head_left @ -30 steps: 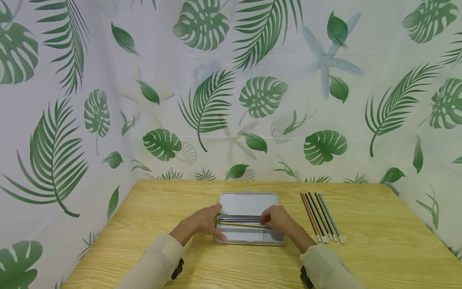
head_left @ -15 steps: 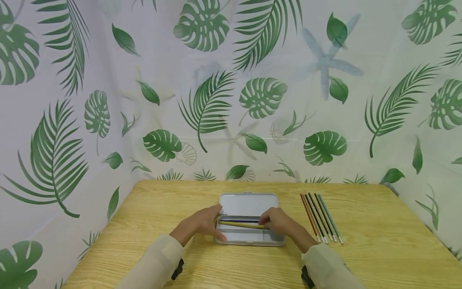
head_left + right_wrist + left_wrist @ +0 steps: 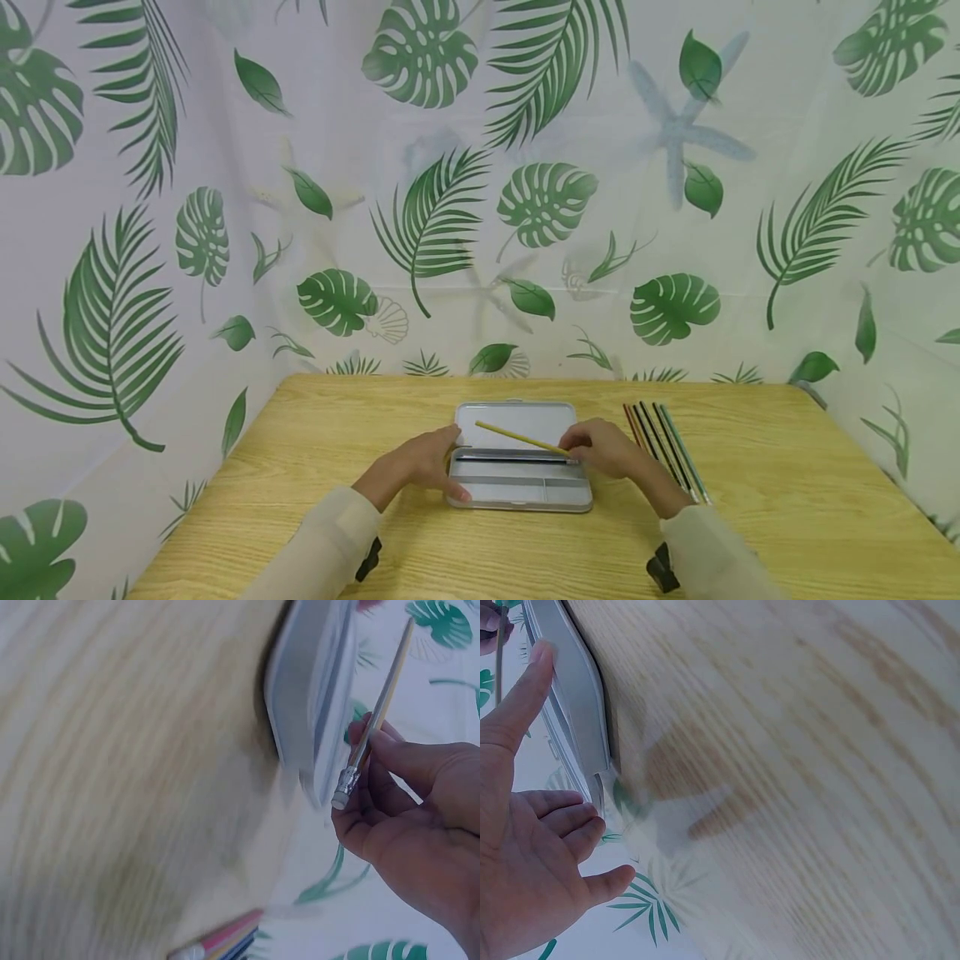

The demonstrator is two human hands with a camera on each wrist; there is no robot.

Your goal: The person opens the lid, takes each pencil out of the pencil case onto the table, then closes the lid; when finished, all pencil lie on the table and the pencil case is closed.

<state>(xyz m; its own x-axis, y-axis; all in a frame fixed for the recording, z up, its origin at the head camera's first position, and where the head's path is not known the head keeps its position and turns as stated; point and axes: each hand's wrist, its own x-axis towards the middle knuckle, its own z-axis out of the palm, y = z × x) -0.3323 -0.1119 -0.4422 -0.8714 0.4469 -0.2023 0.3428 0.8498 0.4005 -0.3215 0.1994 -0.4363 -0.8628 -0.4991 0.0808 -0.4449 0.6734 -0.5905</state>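
Observation:
A grey-white pencil case [image 3: 495, 493] lies open on the table, its lid [image 3: 517, 414] folded back. My right hand [image 3: 602, 448] pinches a yellow pencil [image 3: 517, 436] near its eraser end, just above the right part of the case. The pencil slants up to the left, over the lid; the right wrist view shows its white eraser [image 3: 340, 801] and metal band. A dark pencil [image 3: 510, 460] lies in the case's long rear compartment. At the case's left end rests my left hand [image 3: 427, 462], thumb straight along the front corner and fingers loosely bent toward the back.
Several pencils in red, black and green [image 3: 678, 442] lie side by side on the wooden table [image 3: 787, 500], right of the case. A leaf-printed cloth [image 3: 465, 275] hangs behind the table and along both sides.
The yellow pencil has come up out of the case in my right hand, which has shifted to the right. My left hand stays at the case's left end.

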